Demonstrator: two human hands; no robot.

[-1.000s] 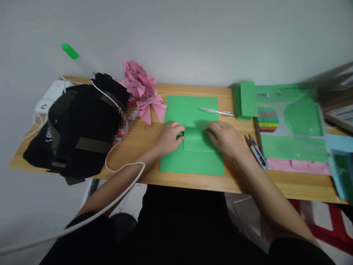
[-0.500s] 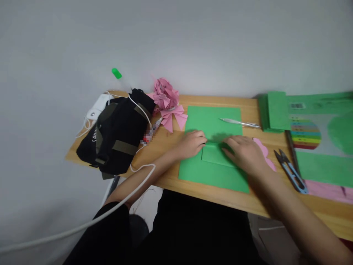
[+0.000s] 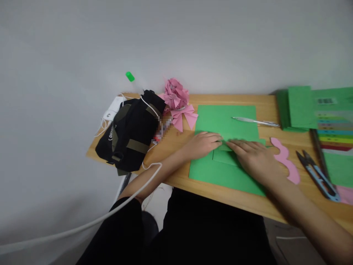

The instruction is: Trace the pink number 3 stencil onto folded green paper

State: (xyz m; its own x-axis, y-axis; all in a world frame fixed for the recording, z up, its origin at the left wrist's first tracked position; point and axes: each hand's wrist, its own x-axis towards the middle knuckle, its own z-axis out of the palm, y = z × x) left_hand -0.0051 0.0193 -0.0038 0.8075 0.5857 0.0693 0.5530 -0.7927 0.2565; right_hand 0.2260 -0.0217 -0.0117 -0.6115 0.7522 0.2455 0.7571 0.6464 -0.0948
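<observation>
A large green sheet of paper (image 3: pixel 217 117) lies flat on the wooden table. On it rests a smaller folded piece of green paper (image 3: pixel 223 156), partly covered by my hands. My left hand (image 3: pixel 204 143) lies on the folded piece's far left part, fingers stretched to the right and thumb hidden. My right hand (image 3: pixel 252 156) presses down on its right part with fingers laid out flat, the tips close to my left fingertips. A silver pen (image 3: pixel 255 122) lies across the large sheet's far right edge. Beside my right wrist is a wavy pink paper strip (image 3: pixel 285 158).
Blue-handled thread snips (image 3: pixel 320 178) lie at the right, near a stack of green paper pieces (image 3: pixel 302 108) and a green paper pack (image 3: pixel 339 165). A black bag (image 3: pixel 132 138), pink folded paper (image 3: pixel 176 95) and a blurred tube (image 3: pixel 162 130) occupy the left. A white cable (image 3: pixel 110 215) crosses my left arm.
The view has shifted left, so things appear farther right. The raised flap of the folded piece is pressed lower, and my fingers have flattened over it. More of the pink strip shows.
</observation>
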